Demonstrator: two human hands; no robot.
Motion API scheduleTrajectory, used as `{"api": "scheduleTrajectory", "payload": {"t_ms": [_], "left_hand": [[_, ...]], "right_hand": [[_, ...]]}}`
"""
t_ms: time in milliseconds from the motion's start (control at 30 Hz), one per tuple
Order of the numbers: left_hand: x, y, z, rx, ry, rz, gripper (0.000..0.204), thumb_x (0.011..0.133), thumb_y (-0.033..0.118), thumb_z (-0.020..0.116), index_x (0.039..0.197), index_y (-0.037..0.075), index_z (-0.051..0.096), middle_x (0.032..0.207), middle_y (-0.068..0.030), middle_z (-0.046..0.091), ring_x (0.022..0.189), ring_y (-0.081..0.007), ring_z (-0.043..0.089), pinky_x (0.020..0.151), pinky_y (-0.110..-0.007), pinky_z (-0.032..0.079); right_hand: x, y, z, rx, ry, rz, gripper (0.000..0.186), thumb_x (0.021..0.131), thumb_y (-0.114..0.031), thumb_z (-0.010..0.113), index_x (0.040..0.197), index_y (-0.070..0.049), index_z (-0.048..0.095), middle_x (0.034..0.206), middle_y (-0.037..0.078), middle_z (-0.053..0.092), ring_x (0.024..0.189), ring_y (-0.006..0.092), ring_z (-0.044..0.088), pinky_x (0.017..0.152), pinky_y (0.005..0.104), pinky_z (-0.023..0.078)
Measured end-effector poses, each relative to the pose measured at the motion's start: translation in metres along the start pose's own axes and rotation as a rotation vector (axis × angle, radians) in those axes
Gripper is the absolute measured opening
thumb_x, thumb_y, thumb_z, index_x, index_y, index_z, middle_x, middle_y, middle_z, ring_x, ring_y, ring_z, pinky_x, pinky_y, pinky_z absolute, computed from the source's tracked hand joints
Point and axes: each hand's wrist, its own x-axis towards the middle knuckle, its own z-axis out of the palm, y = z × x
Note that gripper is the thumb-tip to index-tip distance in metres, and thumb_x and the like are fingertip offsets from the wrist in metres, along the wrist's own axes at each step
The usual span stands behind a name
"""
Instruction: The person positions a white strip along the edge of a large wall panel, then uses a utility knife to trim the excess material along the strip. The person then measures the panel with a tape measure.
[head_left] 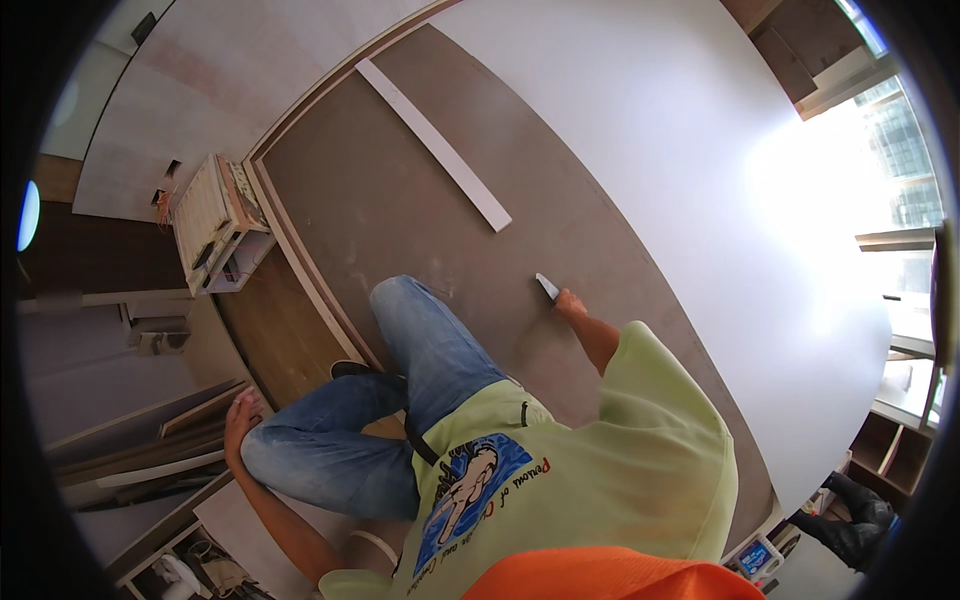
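Note:
I kneel in blue jeans point(420, 350) and a yellow-green shirt on a large brown board point(380, 200) that lies flat. My right hand point(572, 303) reaches forward and is shut on a small white flat-bladed tool point(546, 286), whose tip touches the brown board near the edge of a big white panel point(650, 150). My left hand point(240, 415) rests flat by my left knee with its fingers spread, holding nothing.
A long white strip point(435, 143) lies diagonally on the brown board ahead. A pale open box with wires point(215, 225) stands at the left beside a wooden floor point(290, 340). Stacked boards point(150, 445) lie at the lower left. A bright window point(900, 150) is at the right.

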Motion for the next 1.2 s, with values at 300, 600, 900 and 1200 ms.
{"api": "scheduleTrajectory", "payload": {"t_ms": [300, 600, 900, 1200], "left_hand": [[0.032, -0.003, -0.018, 0.063, -0.01, 0.045, 0.061, 0.096, 0.048, 0.055, 0.14, 0.007, 0.049, 0.134, -0.0166, 0.056, 0.121, -0.0299, 0.055, 0.098, -0.043, 0.044], [0.035, -0.02, -0.026, 0.058, 0.01, 0.006, 0.061, 0.093, 0.048, 0.059, 0.138, 0.007, 0.051, 0.128, -0.0131, 0.059, 0.115, -0.0279, 0.058, 0.094, -0.04, 0.044], [0.033, -0.009, -0.021, 0.057, -0.024, 0.041, 0.064, 0.093, 0.047, 0.059, 0.139, 0.003, 0.049, 0.129, -0.017, 0.058, 0.116, -0.0322, 0.058, 0.096, -0.043, 0.045], [0.041, -0.013, -0.024, 0.076, 0.0, 0.049, 0.064, 0.094, 0.049, 0.058, 0.138, 0.004, 0.05, 0.124, -0.0152, 0.06, 0.11, -0.0277, 0.06, 0.09, -0.04, 0.048]], "right_hand": [[0.005, -0.003, 0.009, 0.003, 0.005, -0.07, 0.052, 0.08, -0.029, 0.073, 0.125, -0.011, 0.053, 0.13, 0.015, 0.058, 0.123, 0.0333, 0.055, 0.1, 0.0451, 0.048], [-0.014, -0.007, 0.001, -0.011, 0.007, -0.154, 0.049, 0.08, -0.03, 0.073, 0.122, -0.013, 0.055, 0.126, 0.016, 0.06, 0.122, 0.0344, 0.056, 0.099, 0.0457, 0.047], [-0.035, -0.016, -0.019, -0.057, -0.004, -0.106, 0.047, 0.08, -0.026, 0.073, 0.121, -0.01, 0.057, 0.126, 0.015, 0.062, 0.12, 0.0326, 0.058, 0.098, 0.0448, 0.049], [-0.01, -0.004, -0.006, -0.051, 0.04, -0.173, 0.049, 0.079, -0.026, 0.075, 0.12, -0.007, 0.057, 0.123, 0.016, 0.063, 0.118, 0.0328, 0.059, 0.097, 0.0438, 0.05]]}}
